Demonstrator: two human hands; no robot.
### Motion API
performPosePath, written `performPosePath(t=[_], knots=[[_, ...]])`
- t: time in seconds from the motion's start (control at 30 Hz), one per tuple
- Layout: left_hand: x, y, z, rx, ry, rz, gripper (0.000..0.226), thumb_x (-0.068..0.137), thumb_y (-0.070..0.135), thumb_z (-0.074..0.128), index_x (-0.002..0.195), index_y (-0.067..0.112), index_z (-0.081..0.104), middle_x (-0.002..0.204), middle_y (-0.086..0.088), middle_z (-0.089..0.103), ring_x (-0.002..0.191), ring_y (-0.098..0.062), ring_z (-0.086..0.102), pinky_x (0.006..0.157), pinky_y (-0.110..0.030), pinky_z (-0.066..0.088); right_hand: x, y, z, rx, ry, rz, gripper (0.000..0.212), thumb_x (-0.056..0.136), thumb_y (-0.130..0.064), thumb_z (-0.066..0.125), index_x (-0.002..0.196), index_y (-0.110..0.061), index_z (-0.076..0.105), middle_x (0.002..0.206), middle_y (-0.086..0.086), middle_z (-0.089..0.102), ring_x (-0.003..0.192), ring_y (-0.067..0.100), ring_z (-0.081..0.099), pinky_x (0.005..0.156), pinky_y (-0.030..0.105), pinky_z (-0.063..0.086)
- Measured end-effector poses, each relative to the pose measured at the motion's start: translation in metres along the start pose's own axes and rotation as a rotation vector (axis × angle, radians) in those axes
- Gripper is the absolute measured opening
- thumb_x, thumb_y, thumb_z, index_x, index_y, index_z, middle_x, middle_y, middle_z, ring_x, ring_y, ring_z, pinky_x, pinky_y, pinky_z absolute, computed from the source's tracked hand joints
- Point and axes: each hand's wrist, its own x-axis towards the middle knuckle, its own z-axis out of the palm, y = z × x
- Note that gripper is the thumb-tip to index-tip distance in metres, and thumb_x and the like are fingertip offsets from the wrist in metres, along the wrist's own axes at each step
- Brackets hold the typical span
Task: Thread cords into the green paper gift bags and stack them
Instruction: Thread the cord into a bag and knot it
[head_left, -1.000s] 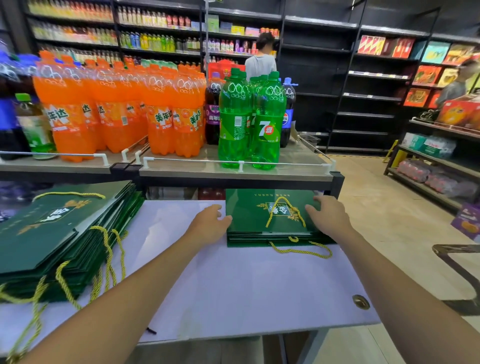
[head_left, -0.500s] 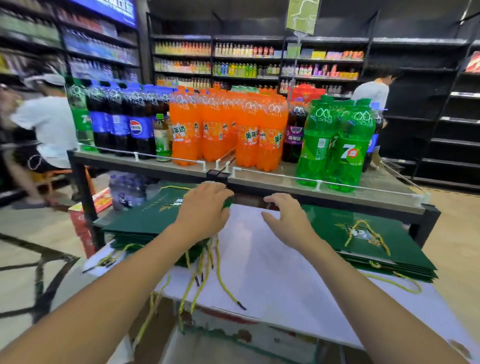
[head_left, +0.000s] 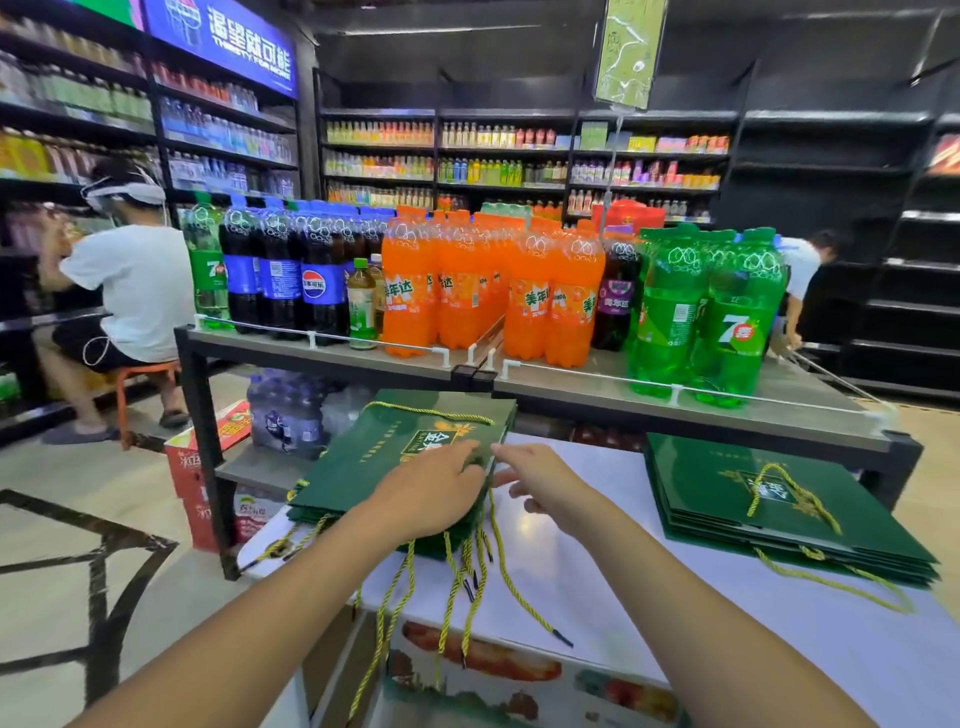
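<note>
A tall stack of flat green paper gift bags (head_left: 384, 447) lies at the left end of the white table (head_left: 623, 597). Yellow-green cords (head_left: 470, 571) trail from its near edge over the table front. My left hand (head_left: 434, 493) rests palm down on the top bag, fingers reaching its right edge. My right hand (head_left: 543, 480) hovers beside that edge with loosely spread fingers, holding nothing; whether it touches the bag is unclear. A lower second stack of green bags (head_left: 727, 493) with cord handles lies at the right end of the table.
Directly behind the table stands a grey shelf (head_left: 571, 384) packed with large soda bottles (head_left: 519, 296). A person in a white shirt (head_left: 130, 291) sits on a stool at the left. Red cartons (head_left: 208, 467) stand on the floor by the shelf leg.
My view has swung from the right stack to the left one. My left hand settled on the left stack's top bag, and my right hand came across to its right edge.
</note>
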Motion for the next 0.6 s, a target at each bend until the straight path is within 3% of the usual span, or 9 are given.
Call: performPosePath(t=[0.13, 0.2, 0.37, 0.43, 0.53, 0.6], knots=[[-0.008, 0.004, 0.0, 0.043, 0.041, 0.052, 0.049, 0.104, 0.03, 0.034, 0.152, 0.037, 0.035, 0.146, 0.005, 0.054, 0.12, -0.023, 0.057, 0.097, -0.042, 0.049, -0.006, -0.008, -0.009, 0.178, -0.033, 0.04, 0.019, 0.099, -0.023, 0.061, 0.106, -0.008, 0.07, 0.096, 0.01, 0.075, 0.078, 0.019, 0.07, 0.066, 0.029, 0.056], [-0.009, 0.007, 0.002, -0.006, 0.049, 0.101, 0.046, 0.103, 0.025, 0.037, 0.147, 0.035, 0.043, 0.142, 0.006, 0.056, 0.115, -0.021, 0.058, 0.093, -0.04, 0.052, -0.01, -0.012, -0.02, 0.223, -0.037, 0.023, 0.017, 0.099, -0.014, 0.059, 0.11, -0.004, 0.069, 0.102, 0.015, 0.077, 0.082, 0.023, 0.074, 0.072, 0.033, 0.061], [-0.001, 0.019, 0.007, -0.099, 0.09, 0.287, 0.041, 0.103, 0.018, 0.045, 0.139, 0.035, 0.057, 0.144, 0.017, 0.053, 0.115, -0.007, 0.054, 0.088, -0.025, 0.045, -0.031, -0.022, -0.062, 0.182, -0.039, -0.039, 0.022, 0.102, -0.008, 0.055, 0.109, -0.003, 0.074, 0.092, 0.006, 0.075, 0.083, 0.023, 0.069, 0.074, 0.034, 0.062], [0.008, 0.021, 0.008, -0.094, 0.15, 0.336, 0.039, 0.101, 0.018, 0.049, 0.135, 0.035, 0.06, 0.142, 0.017, 0.053, 0.124, -0.006, 0.05, 0.099, -0.029, 0.045, -0.041, -0.024, -0.082, 0.126, 0.008, -0.043, 0.024, 0.101, -0.005, 0.051, 0.1, -0.009, 0.075, 0.085, 0.002, 0.075, 0.083, 0.021, 0.067, 0.079, 0.036, 0.061], [0.021, 0.021, 0.009, -0.018, 0.263, 0.337, 0.036, 0.099, 0.034, 0.056, 0.135, 0.035, 0.059, 0.146, 0.013, 0.051, 0.139, -0.013, 0.041, 0.114, -0.043, 0.039, -0.057, -0.021, -0.112, 0.15, 0.073, -0.029, 0.035, 0.1, -0.001, 0.048, 0.079, -0.017, 0.071, 0.077, 0.001, 0.074, 0.079, 0.02, 0.064, 0.084, 0.04, 0.056], [0.025, 0.025, 0.014, 0.064, 0.304, 0.353, 0.045, 0.096, 0.06, 0.05, 0.134, 0.038, 0.058, 0.147, 0.013, 0.051, 0.139, -0.013, 0.042, 0.114, -0.045, 0.04, -0.065, -0.014, -0.126, 0.239, 0.079, -0.013, 0.039, 0.101, 0.001, 0.046, 0.078, -0.016, 0.073, 0.08, 0.003, 0.076, 0.075, 0.018, 0.066, 0.075, 0.034, 0.058]])
